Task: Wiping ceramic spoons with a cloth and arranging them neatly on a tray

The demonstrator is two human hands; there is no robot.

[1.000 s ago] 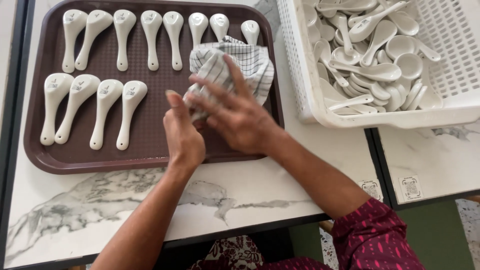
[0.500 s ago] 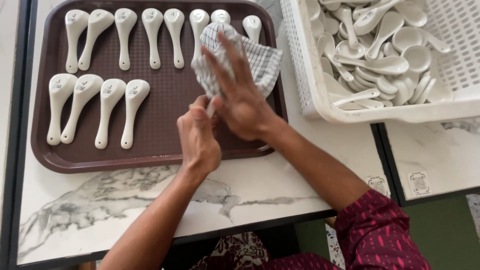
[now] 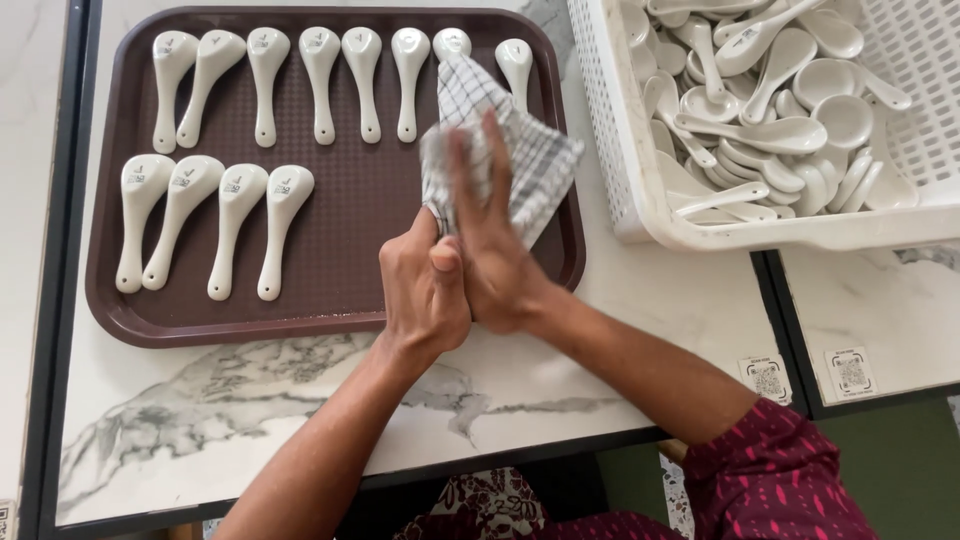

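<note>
Both hands meet over the near right part of the brown tray (image 3: 330, 310), which lies on the marble table (image 3: 250, 420). The left hand (image 3: 425, 290) is curled shut around the lower end of a checked cloth (image 3: 530, 160); the right hand (image 3: 495, 255) lies flat on it, fingers (image 3: 492, 150) stretched away from the body. The cloth runs up and away from both grips, toward the far row of white ceramic spoons (image 3: 320, 70). Whether a spoon sits inside the cloth cannot be told. The white basket (image 3: 640, 200) of loose spoons stands nearer the right hand.
</note>
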